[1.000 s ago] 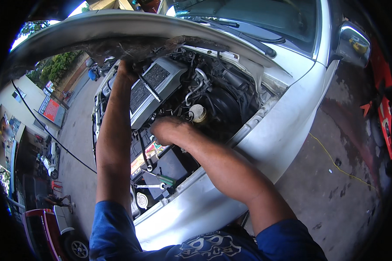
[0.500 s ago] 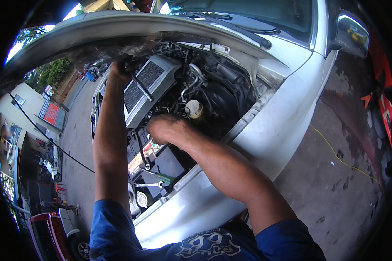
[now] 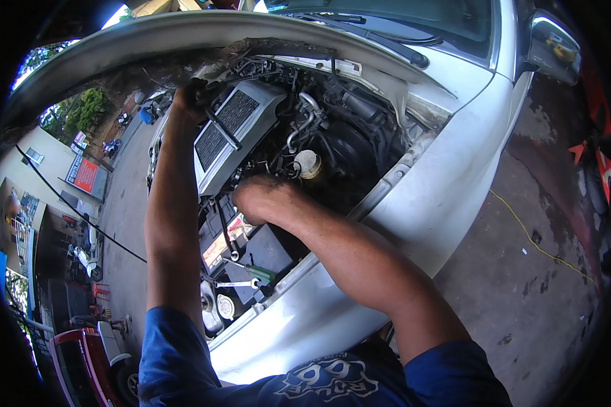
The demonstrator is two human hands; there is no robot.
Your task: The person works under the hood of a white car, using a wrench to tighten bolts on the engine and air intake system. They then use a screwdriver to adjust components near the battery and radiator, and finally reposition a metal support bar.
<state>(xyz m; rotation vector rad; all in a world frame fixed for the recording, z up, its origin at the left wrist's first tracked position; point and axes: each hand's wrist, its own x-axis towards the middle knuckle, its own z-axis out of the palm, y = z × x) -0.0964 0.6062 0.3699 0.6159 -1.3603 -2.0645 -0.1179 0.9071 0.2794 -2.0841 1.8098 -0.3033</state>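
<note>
My left hand [image 3: 192, 98] is closed at the front end of the engine bay, under the raised bonnet [image 3: 285, 35]. From it a dark metal bar [image 3: 223, 129] with a bright end slants over the silver, finned intercooler [image 3: 265, 102]; the fingers are partly in shadow. My right hand [image 3: 256, 198] is curled down among hoses beside the near edge of the intercooler. Its fingertips, and whatever they grip, are hidden. Just past it sits a reservoir with a pale round cap [image 3: 307, 163].
A green-handled screwdriver [image 3: 259, 273] and a spanner [image 3: 234, 283] lie on and beside the dark battery [image 3: 271, 252]. Another tool with a ring end [image 3: 233, 252] lies near them. The white wing [image 3: 414, 224] borders the bay on the right. A yellow cord [image 3: 529, 234] crosses the ground.
The view has shifted slightly, so the car appears a little to the right. Both hands keep nearly the same places and grips, and the bar has hardly moved.
</note>
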